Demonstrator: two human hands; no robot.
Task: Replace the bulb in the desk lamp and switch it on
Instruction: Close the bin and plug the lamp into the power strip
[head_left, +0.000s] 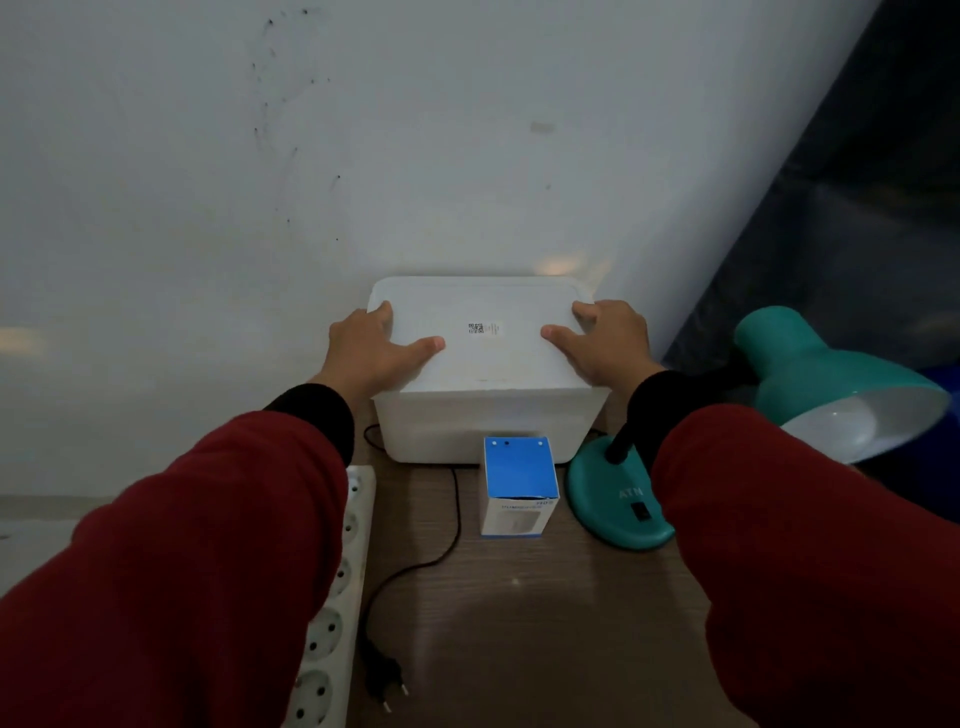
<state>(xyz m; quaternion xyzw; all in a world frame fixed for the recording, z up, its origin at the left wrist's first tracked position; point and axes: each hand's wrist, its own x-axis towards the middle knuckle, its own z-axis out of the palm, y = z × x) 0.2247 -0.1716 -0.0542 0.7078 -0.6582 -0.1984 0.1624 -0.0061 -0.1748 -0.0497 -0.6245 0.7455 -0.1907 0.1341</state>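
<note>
A teal desk lamp stands at the right, its shade tilted down with a white bulb inside, unlit. A black switch sits on its base. A blue and white bulb box stands upright in front of a white plastic container against the wall. My left hand grips the left edge of the container's lid, thumb on top. My right hand grips the lid's right edge the same way. The lamp's black plug lies loose on the desk.
A white power strip with several sockets lies along the left edge of the wooden desk. The lamp's black cord curls across the desk. A white wall rises behind; a dark panel leans at the right.
</note>
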